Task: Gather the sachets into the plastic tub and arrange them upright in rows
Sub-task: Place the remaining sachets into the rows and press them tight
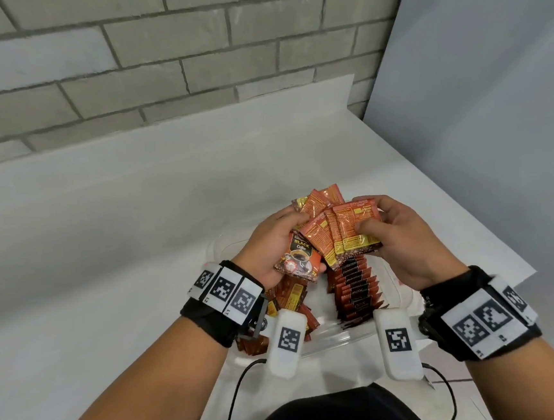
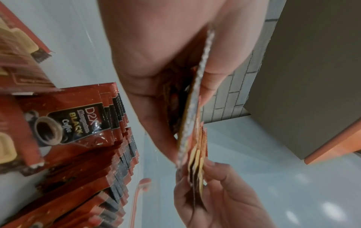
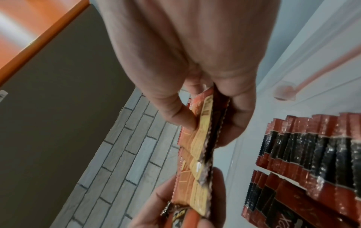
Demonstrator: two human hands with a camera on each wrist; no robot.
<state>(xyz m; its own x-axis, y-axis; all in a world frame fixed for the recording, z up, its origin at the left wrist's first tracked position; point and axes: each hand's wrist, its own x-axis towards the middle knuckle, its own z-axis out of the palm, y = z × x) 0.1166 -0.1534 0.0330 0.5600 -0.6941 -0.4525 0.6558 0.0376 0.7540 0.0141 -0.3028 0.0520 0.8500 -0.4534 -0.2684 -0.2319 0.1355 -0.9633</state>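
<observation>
Both hands, left hand and right hand, fingers clamped on fanned coffee sachets at frame centre; one row upright in plastic tub, lower-left sachets loose.

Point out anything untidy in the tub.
In the plastic tub, the right row of sachets stands neat and upright, but the left-side sachets lean at mixed angles, not yet in a row.
</observation>
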